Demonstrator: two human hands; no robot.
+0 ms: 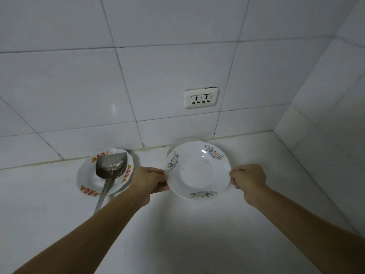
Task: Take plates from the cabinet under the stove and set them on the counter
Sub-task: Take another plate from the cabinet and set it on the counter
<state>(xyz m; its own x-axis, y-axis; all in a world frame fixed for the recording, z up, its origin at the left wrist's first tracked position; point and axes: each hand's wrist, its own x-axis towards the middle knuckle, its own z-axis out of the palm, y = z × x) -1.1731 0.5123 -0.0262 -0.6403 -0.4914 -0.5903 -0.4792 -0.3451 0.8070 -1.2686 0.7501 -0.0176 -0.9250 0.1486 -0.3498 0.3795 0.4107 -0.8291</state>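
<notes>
At about nine o'clock from the middle of the view, a red-patterned plate (87, 179) sits on the white counter (197, 234) with a metal spatula (110, 167) lying in it, handle pointing toward six o'clock; just to its right, the left hand (147, 179) grips the nine o'clock rim of a flowered plate (198, 171), thumb on top, fingers (161, 187) curled beneath; the plate hangs level, near the tiled wall, and whether it touches the counter cannot be told; something pale shows behind its twelve o'clock edge, too hidden to name; the right hand (247, 178) pinches the three o'clock rim in a closed fist; both forearms reach forward, nearly straight. To set it down well, I judge, lower both sides together and keep clear of the spatula plate; slide the under-fingers out last. A wall socket (201, 98) sits at twelve o'clock.
</notes>
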